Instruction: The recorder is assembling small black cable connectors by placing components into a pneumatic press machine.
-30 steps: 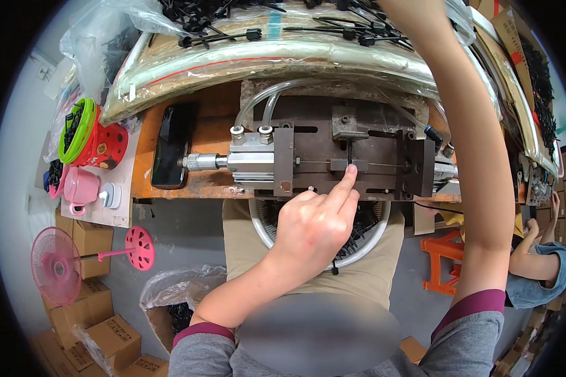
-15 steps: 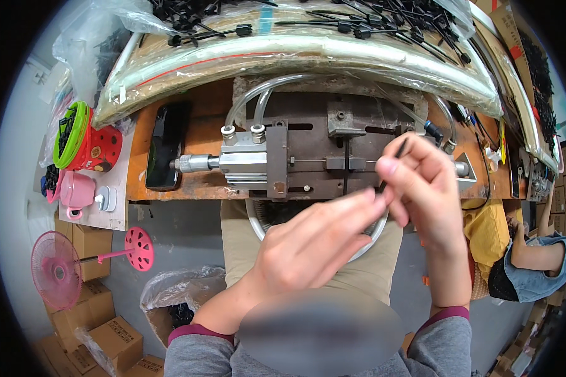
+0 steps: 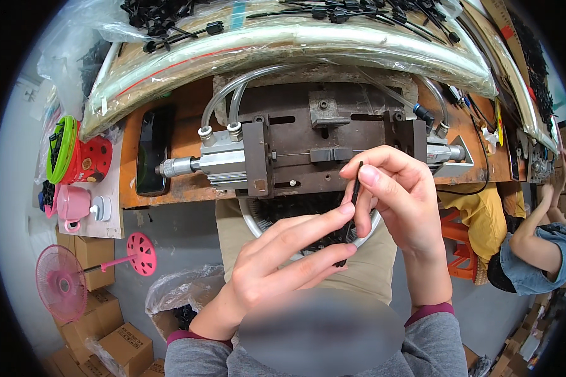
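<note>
Just right of the frame's centre, a slim black rod (image 3: 356, 188) stands tilted, its top leaning right, in front of the metal fixture (image 3: 295, 135) on the desk (image 3: 187, 141). The right hand (image 3: 402, 195) has a narrow grip, thumb and fingertips pinching the rod near its upper end. The left hand (image 3: 270, 261) reaches in from the lower left with fingers stretched out, index and middle fingertips at the rod's lower part; whether its grip is closed around the rod I cannot tell.

At lower centre, below the desk edge, a round white-rimmed container (image 3: 250, 220) holds black parts, partly hidden by the hands. Across the top, a plastic-wrapped tray (image 3: 295, 47) carries a heap of black long-stemmed pieces. At the left, a light green basket (image 3: 51, 169) with black pieces inside sits against a red bucket (image 3: 97, 160); a pink cup (image 3: 74, 202) is just below. At lower left, a plastic-lined carton (image 3: 160, 323) contains more black parts.
</note>
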